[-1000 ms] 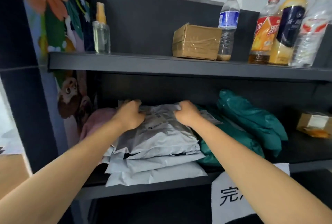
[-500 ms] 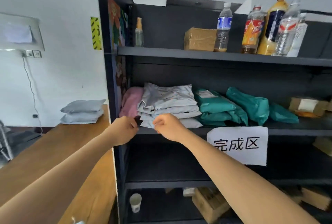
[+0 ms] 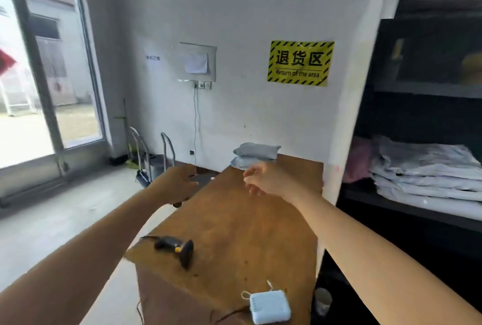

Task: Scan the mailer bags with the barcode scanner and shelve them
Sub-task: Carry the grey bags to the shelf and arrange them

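Now the view is swinging left, away from the shelf [image 3: 407, 210] that was filling the frame half a second ago; it is sitting at the right edge, with the white bags [image 3: 427, 176] lying stacked on it beside a pink bundle [image 3: 358, 160]. Both arms are reaching out over the tabletop [image 3: 234, 225] instead of toward the shelf edge. The left hand [image 3: 177, 186] is hanging over the tabletop's left edge, fingers curled loosely, its grip holding nothing that I can see. The right hand [image 3: 263, 178] is hovering above the far half of the tabletop, grip half open and empty, fingers pointing left. The grey bags [image 3: 257, 153], small at the left a moment ago, are lying stacked at the tabletop's far end against the wall, just beyond the right hand. The scanner [image 3: 177, 249] is lying on its side near the tabletop's near left corner, well apart from both hands, its cable trailing off the edge. A white box [image 3: 268, 306] is sitting at the near edge. A yellow sign [image 3: 300, 63] is hanging on the wall above the bags.
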### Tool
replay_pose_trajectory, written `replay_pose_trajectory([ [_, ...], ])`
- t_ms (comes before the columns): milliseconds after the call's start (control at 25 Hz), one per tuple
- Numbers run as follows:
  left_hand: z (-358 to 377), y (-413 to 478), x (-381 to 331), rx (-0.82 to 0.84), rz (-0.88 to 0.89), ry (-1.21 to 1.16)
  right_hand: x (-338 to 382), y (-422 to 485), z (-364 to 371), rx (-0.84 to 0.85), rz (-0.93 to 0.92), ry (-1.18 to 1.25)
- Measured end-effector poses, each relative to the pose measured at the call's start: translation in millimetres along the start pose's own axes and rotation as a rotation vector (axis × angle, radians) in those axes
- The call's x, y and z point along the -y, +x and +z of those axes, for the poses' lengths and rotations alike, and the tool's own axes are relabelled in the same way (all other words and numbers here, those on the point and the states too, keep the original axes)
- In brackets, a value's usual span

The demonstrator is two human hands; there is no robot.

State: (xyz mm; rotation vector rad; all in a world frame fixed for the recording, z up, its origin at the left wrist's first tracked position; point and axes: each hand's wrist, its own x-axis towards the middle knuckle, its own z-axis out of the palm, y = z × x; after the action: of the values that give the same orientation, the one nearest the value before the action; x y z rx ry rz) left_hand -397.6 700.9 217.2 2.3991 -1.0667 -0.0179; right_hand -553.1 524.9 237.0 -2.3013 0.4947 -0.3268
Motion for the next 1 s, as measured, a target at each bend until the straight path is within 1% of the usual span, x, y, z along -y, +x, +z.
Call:
replay_pose_trajectory([
  [120,-60.6,-2.0,105.9,-0.056,-0.041,0.014,65.9,66.1,79.9,0.022,-0.023,0.073],
  [280,-140.1,3.5,255.0,-0.069,-0.192,0.035,160.9,156.4,183.0,0.107,-0.109,-0.008],
  [360,-166.3,17.6,312.9,-0.091,-0.225,0.047,197.0,201.1,225.3,0.143,-0.151,-0.036],
  [480,-180.6,53.3,374.3,-0.087,-0.221,0.094,227.6,266.2,278.2,0.188,-0.189,-0.065],
  [640,-173.1,137.0,455.7,0.021,-0.218,0.179,239.0,376.9,340.4,0.256,-0.209,-0.116],
  [760,-184.0,216.1,495.4,0.084,-0.194,0.205,235.8,465.5,354.8,0.272,-0.154,-0.080],
  [920,-207.4,333.0,532.9,0.043,-0.130,0.152,225.5,575.2,351.6,0.179,-0.016,0.036],
  [1000,-196.4,387.6,554.9,0.091,-0.090,0.122,211.8,619.4,355.9,0.145,0.057,0.090],
])
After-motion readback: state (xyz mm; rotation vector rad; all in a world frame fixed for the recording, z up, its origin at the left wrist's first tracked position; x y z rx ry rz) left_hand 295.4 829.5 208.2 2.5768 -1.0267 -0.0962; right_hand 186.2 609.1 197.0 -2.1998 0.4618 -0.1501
